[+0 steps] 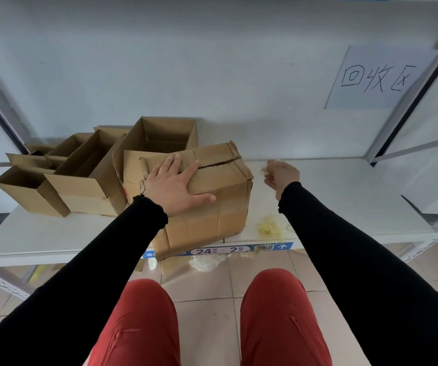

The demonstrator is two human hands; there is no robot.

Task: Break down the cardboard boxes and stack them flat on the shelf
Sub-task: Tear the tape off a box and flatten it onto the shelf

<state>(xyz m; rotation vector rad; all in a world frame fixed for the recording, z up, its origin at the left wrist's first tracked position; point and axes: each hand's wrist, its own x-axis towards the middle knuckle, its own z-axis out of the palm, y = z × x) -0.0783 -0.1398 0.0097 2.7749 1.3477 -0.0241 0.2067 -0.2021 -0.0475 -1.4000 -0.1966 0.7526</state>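
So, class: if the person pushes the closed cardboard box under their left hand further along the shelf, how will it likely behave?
The closed box probably slides rather than rolls, being flat-sided on the smooth shelf. Its creased, torn walls suggest it may buckle under the left hand. One corner overhangs the front edge, so it could tip off.

The left hand (173, 186) presses flat on the closed box (207, 196); at three o'clock, the right hand (281, 175) hovers loosely curled above the shelf (331, 207).

Soft, even daylight-like light, fairly bright, with no glare. Faint shadows fall behind the boxes (133, 167) onto the wall (212, 62). Wide-angle distortion bends the shelf posts (423, 88) at both edges; the far corners look slightly blurred.
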